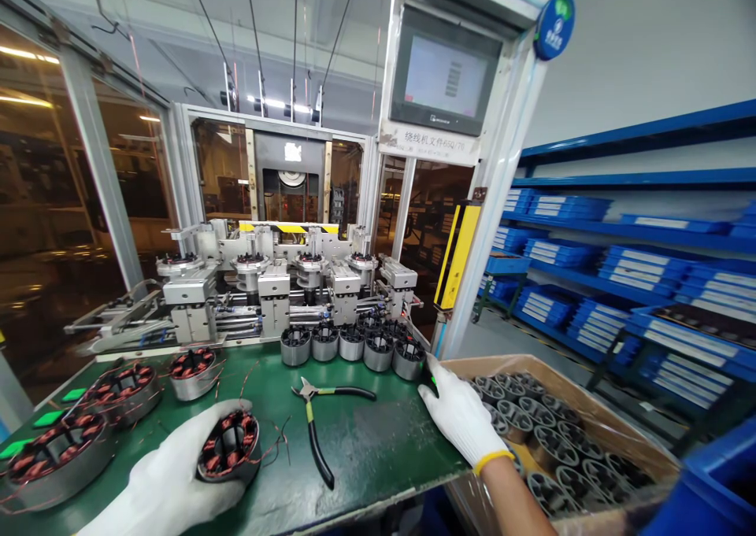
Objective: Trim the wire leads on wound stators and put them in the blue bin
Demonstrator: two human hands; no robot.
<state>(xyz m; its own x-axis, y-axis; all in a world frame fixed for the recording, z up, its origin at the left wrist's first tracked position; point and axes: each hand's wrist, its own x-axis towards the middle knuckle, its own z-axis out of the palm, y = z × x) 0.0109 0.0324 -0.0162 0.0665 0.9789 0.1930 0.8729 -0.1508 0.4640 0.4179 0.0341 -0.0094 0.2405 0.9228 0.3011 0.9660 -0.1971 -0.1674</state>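
Here we are at the winding machine, with the green workbench before it and a cardboard box of bare stator cores on the right. Our gloved left hand clenches a copper-wound stator above the bench. Our gloved right hand, fingers open, sits just beside a row of cores. Pliers lie between.

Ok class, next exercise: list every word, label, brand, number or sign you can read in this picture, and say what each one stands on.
White plate under the monitor: "绕线机文件", then what seems to be "65Q/70"; the smaller line beneath is too small to read.
Monitor screen: its lines are too small and washed out to read.
Round blue sign: too small to read.
White strips on the blue trays: too blurred to read.
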